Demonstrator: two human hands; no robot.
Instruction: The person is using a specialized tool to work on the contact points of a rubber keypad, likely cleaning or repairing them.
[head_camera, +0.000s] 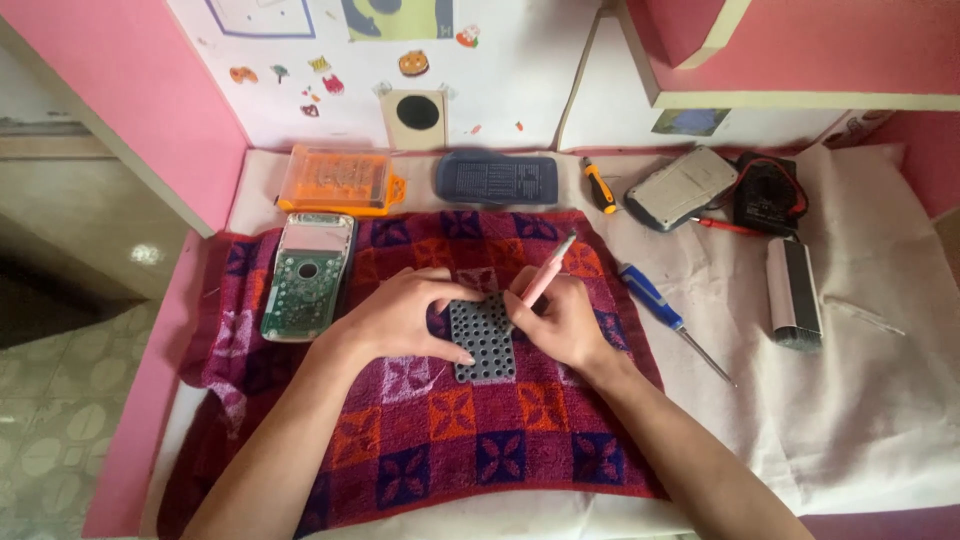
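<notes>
Around the hands, the worktop (860, 420) is covered by a pale cloth with a checked towel (450, 440) in dark red, orange and purple laid over its middle. On the towel's left edge lies an opened device with a green circuit board (307, 277) facing up. Behind it, off the towel, sit an orange clear-lidded bit case (338, 180) and a dark grey ribbed back cover (496, 180). To the right of these lie a small orange-handled screwdriver (599, 186), a grey device shell (681, 187) and a black block with red wires (766, 193). A blue-handled screwdriver (660, 310) lies just off the towel's right edge, and a silver and black box (794, 293) stands farther right. None of these lies between the hands.

At the towel's centre lies a dark grey rubber keypad mat (484, 340), rectangular and flat, its face dotted with rows of small round holes or bumps. The left hand (400, 318) rests on its left side, fingers (455, 352) curled over the edge and pressing it down. The right hand (562, 322) is closed around a pink pen-like tool (545, 278), which slants up to the right, its lower tip touching the mat's upper right part. Both forearms reach in from the lower edge.
</notes>
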